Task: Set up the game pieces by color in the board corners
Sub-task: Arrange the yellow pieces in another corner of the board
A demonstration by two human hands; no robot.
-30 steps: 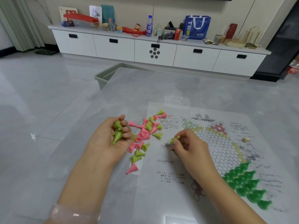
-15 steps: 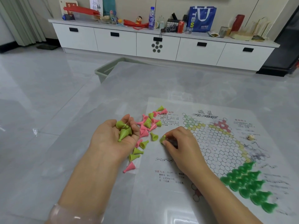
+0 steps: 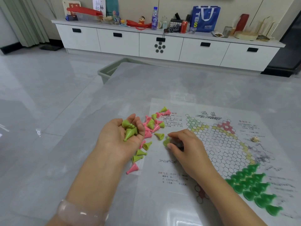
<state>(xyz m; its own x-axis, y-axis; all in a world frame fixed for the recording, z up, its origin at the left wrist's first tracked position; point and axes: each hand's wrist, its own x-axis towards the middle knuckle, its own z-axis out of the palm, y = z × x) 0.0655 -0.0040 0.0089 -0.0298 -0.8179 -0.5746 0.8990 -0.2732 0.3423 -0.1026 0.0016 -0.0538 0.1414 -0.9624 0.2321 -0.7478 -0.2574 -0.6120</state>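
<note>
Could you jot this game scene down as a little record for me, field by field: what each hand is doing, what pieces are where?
Left hand: palm up, cradling several light green pieces
Right hand: pinching one light green piece on the board sheet
Loose pile: pink and light green pieces mixed, lying on their sides between the hands
Dark green pieces: standing together in the board's near right corner
Die: on the sheet's right side
Table: grey, glossy
</note>
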